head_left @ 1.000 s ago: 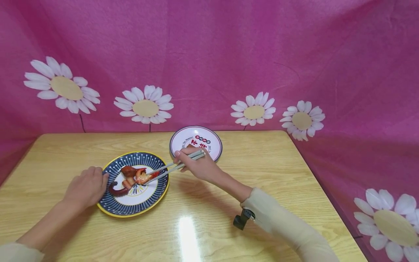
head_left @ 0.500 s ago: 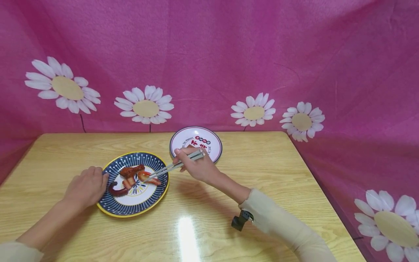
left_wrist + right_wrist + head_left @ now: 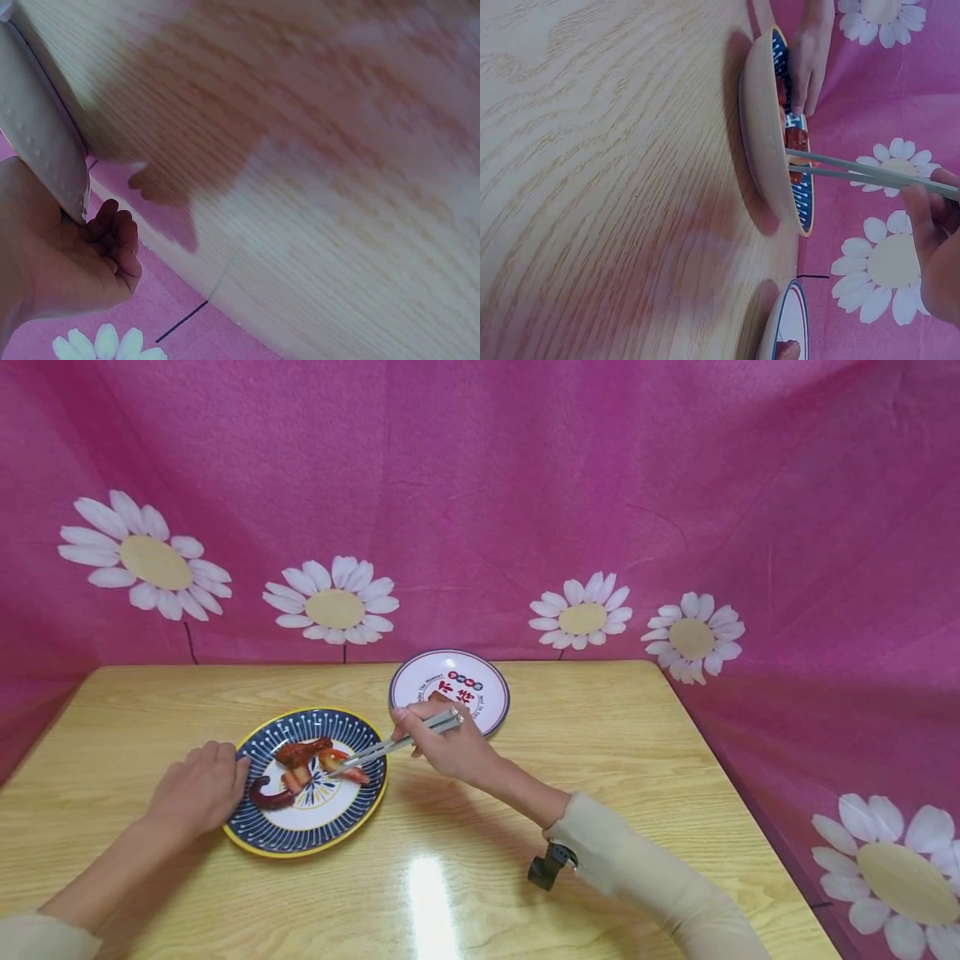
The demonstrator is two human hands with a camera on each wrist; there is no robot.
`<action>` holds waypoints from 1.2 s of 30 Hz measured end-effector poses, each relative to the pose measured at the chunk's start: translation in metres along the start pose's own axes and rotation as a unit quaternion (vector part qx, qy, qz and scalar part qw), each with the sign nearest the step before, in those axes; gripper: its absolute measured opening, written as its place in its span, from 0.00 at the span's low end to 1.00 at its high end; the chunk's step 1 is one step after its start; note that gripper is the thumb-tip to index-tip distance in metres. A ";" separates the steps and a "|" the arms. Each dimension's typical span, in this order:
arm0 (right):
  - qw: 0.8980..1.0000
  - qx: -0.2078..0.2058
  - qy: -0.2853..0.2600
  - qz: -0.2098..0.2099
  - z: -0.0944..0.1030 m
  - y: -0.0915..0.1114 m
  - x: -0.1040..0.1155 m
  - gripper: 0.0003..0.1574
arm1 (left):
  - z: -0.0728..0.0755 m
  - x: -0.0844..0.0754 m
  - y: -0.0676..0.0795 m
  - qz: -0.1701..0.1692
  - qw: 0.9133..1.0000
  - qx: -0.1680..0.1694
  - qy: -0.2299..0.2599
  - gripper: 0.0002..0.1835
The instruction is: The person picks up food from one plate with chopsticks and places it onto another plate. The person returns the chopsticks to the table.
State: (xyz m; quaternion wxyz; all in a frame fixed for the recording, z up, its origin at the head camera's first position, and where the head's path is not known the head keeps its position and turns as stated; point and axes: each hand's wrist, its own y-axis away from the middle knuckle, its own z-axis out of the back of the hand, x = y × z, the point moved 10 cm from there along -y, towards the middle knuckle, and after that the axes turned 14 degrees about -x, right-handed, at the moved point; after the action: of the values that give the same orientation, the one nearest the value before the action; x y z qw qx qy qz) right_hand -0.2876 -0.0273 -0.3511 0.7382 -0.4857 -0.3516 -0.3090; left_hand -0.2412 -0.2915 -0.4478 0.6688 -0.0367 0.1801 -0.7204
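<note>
My left hand [image 3: 197, 787] holds the left rim of a blue-and-white plate with a yellow edge [image 3: 300, 841], its fingers curled at the plate's side [image 3: 45, 120] in the left wrist view. In my right hand [image 3: 453, 745] is a pair of pale chopsticks [image 3: 386, 747], their tips down inside the plate at an orange-red shrimp [image 3: 347, 768]. Beside the shrimp lie a brown drumstick-shaped piece [image 3: 302, 752], a striped pork-like chunk [image 3: 296, 777] and a dark curled octopus tentacle [image 3: 272, 798].
A smaller white plate with red lettering [image 3: 480, 677] stands behind my right hand, with a brown food piece [image 3: 787, 349] on it. The wooden table [image 3: 570, 710] meets a pink cloth with daisies [image 3: 480, 510] at the back.
The chopsticks have let the shrimp down onto the plate, where it has turned and lies lower right of the drumstick-shaped piece. My right hand has shifted slightly left; my left hand stays put.
</note>
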 end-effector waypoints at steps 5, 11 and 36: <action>1.000 -0.022 -0.006 -0.005 0.008 0.000 0.000 0.18 | 0.000 0.000 0.000 0.003 1.000 0.000 0.002 0.16; 0.999 -0.033 0.001 -0.018 0.019 -0.001 0.001 0.19 | 0.001 -0.001 -0.002 0.003 1.000 0.002 0.000 0.16; 0.992 -0.119 0.035 -0.020 0.086 -0.013 -0.003 0.21 | 0.000 0.000 0.000 0.000 1.000 0.001 0.004 0.16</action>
State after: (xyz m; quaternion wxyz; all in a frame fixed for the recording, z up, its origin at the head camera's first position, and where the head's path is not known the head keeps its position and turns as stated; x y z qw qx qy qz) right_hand -0.3185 0.0495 -0.3229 0.6809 -0.5515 -0.2961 -0.3802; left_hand -0.2411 -0.2915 -0.4475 0.6678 -0.0333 0.1824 -0.7209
